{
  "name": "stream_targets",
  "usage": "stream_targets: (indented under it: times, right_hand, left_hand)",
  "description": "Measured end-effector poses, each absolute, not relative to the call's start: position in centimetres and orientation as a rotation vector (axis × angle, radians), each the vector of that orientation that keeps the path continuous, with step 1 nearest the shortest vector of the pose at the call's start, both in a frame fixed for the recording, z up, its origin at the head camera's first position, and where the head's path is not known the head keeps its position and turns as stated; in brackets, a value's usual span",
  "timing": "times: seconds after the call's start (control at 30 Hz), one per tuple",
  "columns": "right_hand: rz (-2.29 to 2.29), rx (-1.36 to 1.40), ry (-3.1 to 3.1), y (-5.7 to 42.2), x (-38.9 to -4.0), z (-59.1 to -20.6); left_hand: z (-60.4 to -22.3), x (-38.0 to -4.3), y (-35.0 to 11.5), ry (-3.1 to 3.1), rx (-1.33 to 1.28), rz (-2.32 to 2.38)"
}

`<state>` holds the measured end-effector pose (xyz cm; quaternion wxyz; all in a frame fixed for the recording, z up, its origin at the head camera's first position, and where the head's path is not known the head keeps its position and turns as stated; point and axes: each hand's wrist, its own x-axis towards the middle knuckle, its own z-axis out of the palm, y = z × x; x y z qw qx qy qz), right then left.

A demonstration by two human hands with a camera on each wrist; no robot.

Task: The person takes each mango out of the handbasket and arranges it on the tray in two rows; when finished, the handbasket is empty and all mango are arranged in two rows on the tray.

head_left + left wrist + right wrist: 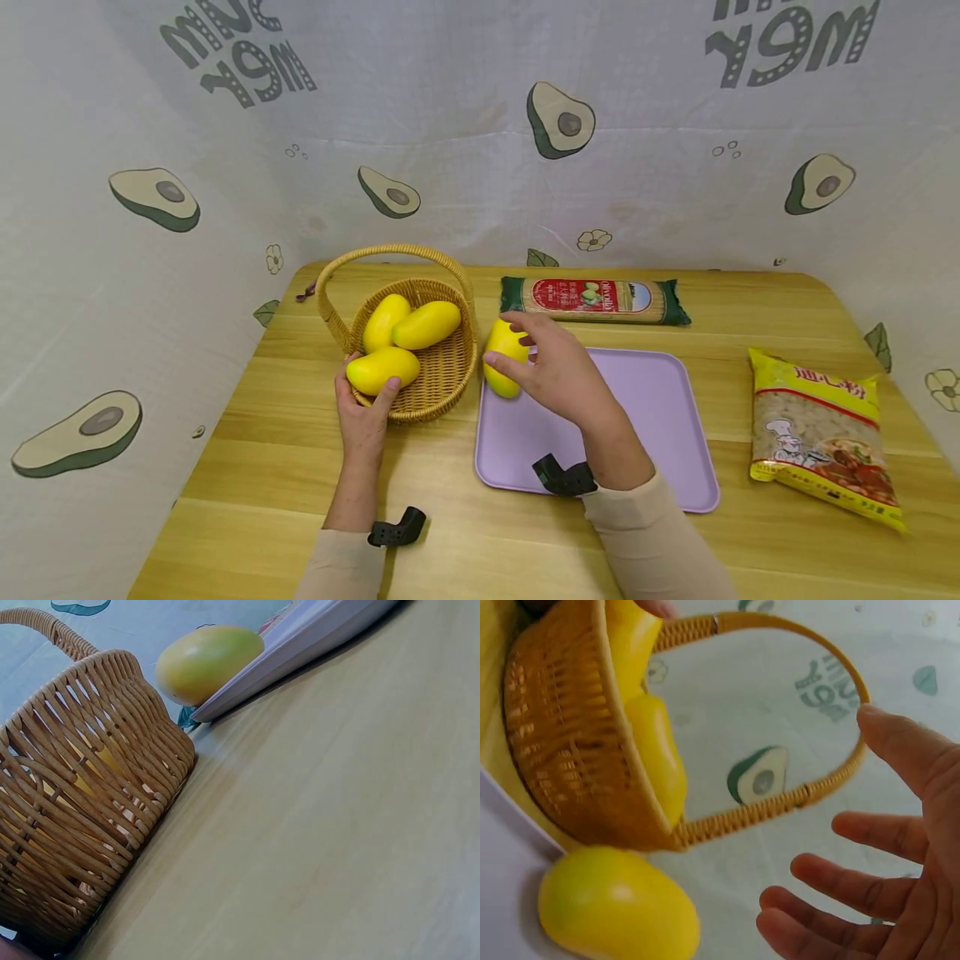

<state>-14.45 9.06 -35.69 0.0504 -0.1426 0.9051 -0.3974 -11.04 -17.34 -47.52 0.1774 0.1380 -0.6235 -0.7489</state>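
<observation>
A wicker basket (442, 400) with an arched handle holds three yellow mangoes (427, 325) at the left of the table. My left hand (363, 417) grips its front-left rim, with the thumb over the edge against the nearest mango (384, 371); only a sliver of that hand shows in the left wrist view. Another mango (619, 904), yellow with a green end, lies on the far left corner of the lilac tray (637, 417). Beside and partly over it hovers my right hand (558, 367), its fingers spread and holding nothing, as the right wrist view (885, 877) confirms.
Behind the tray lies a long pack of noodles (592, 300) with green ends. At the right is a yellow-edged bag (825, 442) of pale dry pieces. A printed cloth (465, 183) hangs along the table's back and sides.
</observation>
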Motion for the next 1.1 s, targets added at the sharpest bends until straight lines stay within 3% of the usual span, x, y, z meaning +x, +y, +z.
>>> stream_targets:
  times: [0.23, 0.6, 1.1]
  right_hand:
    - [-1.357, -0.587, 2.606, 5.1, -13.7, -37.1]
    - [-1.516, -0.539, 2.422, -1.8, -14.5, -38.8]
    - [-1.367, -0.58, 2.352, -4.7, -16.6, -39.5]
  left_hand:
    - [-47.4, -10.9, -17.5, -1.795, 0.396, -2.106]
    - [-47.5, -11.0, -17.7, -1.843, 0.391, -2.12]
    - [-47.3, -11.2, -17.8, -1.879, 0.43, -2.075]
